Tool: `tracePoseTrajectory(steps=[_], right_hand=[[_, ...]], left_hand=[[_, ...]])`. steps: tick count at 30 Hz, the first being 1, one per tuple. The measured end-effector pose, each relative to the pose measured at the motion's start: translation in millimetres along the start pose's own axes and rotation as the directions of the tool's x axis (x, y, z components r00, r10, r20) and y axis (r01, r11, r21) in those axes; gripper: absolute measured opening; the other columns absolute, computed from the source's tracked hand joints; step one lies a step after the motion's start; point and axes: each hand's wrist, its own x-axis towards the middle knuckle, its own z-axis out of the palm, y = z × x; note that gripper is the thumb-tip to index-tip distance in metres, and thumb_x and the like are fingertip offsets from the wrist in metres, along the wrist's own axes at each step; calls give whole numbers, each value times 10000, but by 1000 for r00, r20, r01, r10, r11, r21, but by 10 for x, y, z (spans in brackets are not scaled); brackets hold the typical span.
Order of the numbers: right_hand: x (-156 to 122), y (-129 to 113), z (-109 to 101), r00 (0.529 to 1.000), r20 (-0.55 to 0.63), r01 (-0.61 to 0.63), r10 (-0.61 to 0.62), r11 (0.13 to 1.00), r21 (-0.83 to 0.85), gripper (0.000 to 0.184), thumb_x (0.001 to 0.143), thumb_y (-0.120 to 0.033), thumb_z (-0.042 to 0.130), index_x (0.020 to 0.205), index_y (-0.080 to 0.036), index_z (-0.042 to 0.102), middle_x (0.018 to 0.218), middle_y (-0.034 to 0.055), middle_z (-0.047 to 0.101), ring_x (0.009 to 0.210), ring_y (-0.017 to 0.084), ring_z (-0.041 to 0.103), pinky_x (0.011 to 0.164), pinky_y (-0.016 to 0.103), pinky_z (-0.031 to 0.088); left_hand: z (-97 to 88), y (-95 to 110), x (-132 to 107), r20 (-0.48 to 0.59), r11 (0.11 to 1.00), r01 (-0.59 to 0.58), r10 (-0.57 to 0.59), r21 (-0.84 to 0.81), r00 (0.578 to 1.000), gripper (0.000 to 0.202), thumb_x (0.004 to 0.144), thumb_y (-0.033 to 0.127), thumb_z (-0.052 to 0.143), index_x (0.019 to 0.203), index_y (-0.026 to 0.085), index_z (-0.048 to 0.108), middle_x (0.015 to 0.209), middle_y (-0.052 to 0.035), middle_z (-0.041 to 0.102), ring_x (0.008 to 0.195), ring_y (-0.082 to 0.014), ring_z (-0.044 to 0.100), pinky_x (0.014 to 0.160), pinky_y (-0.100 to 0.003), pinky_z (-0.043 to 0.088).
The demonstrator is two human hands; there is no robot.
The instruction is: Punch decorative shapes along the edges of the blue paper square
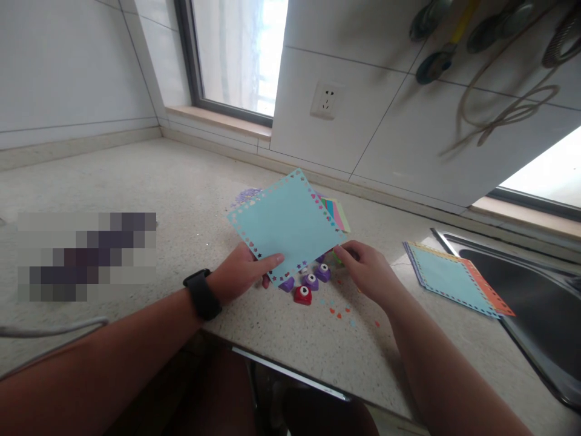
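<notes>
A light blue sheet of paper is held tilted above the counter, with small shapes punched along its edges. My left hand grips its lower left side, thumb on top and fingers underneath. My right hand has its fingers closed at the sheet's right corner. A bit of green shows by those fingertips, mostly hidden. Below the sheet stand a red craft punch and purple craft punches, partly covered by the paper.
Punched sheets lie stacked at the right, overlapping the sink. Coloured paper and purple scraps lie behind the held sheet. Small cut-outs dot the counter. A cable runs at left.
</notes>
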Motion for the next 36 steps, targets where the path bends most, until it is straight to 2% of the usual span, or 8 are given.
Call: tracePoseTrajectory(steps=[8,14,24,29,31,34,36], right_hand=[[13,36,1,991,50,132,-126,979,-156,376,948,-486,522,890,-248,806,842,107,698,861,276,637,792,407,449],[-26,32,2,979,80,197,-186,966,-169,286,951,-437,562,956,-301,814,834,100,690,951,299,601,885,470,439],[-2,93,2,986,25,168,-166,976,-138,259,938,-366,557,981,-259,789,900,105,659,935,285,611,886,474,464],[92,268,36,979,-135,140,-155,983,-116,308,940,-339,514,1107,-196,729,1056,126,672,990,290,623,932,475,470],[134,333,54,970,-179,144,-163,983,-113,359,939,-326,502,1211,-174,680,1173,143,653,1094,304,600,979,475,455],[185,362,87,957,-147,229,-250,962,-147,434,964,-300,451,1364,-190,579,1374,134,587,1264,299,519,1074,478,385],[200,332,107,957,-92,254,-276,947,-198,441,983,-302,420,1398,-230,552,1450,103,550,1292,304,499,1069,500,367]], left_hand=[[-13,-15,7,1,999,5,-5,37,1000,255,881,378,651,762,164,581,567,37,579,435,-95,521,436,-227,412],[-12,-19,15,-3,999,2,-2,43,1000,236,884,379,650,805,164,590,591,32,590,439,-98,518,435,-234,414],[0,-13,14,-25,999,0,2,50,1000,242,896,373,643,786,162,599,597,30,602,447,-99,524,433,-234,434],[28,39,13,-53,1000,0,0,-4,999,225,879,345,662,763,165,593,587,48,592,438,-87,513,421,-214,444],[37,54,13,-70,1000,3,-4,-18,998,215,873,340,671,774,164,596,588,53,589,437,-84,509,413,-207,442],[44,60,16,-89,1000,-2,-1,-29,996,220,865,346,682,778,163,597,591,58,580,433,-82,502,399,-204,441],[47,58,17,-107,1000,-4,0,-31,994,221,860,351,688,785,163,597,591,62,574,433,-84,502,398,-206,448]])
